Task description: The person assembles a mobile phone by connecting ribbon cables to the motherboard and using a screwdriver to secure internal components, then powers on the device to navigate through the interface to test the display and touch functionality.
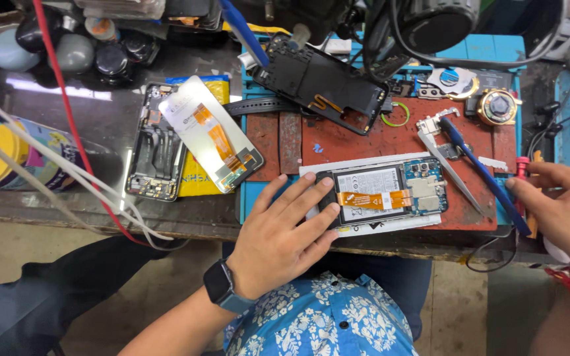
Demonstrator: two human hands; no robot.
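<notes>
Red mat [377, 142]: partly hidden under tools and phone parts.
Opened phone [382, 196]: lies flat on the mat's front edge, long axis left to right, camera end to the right; left end hidden under fingers.
Left hand [284, 232]: fingers spread flat, pressing the phone, gripping nothing.
Right hand [565, 211]: cut off by the frame; fingers closed on a red screwdriver [521, 173].

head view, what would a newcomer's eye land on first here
The opened phone at centre, battery and orange flex cable bared, held down by the left hand. At far right the right hand touches a red-handled screwdriver; a loose screen panel lies to the left.
</notes>
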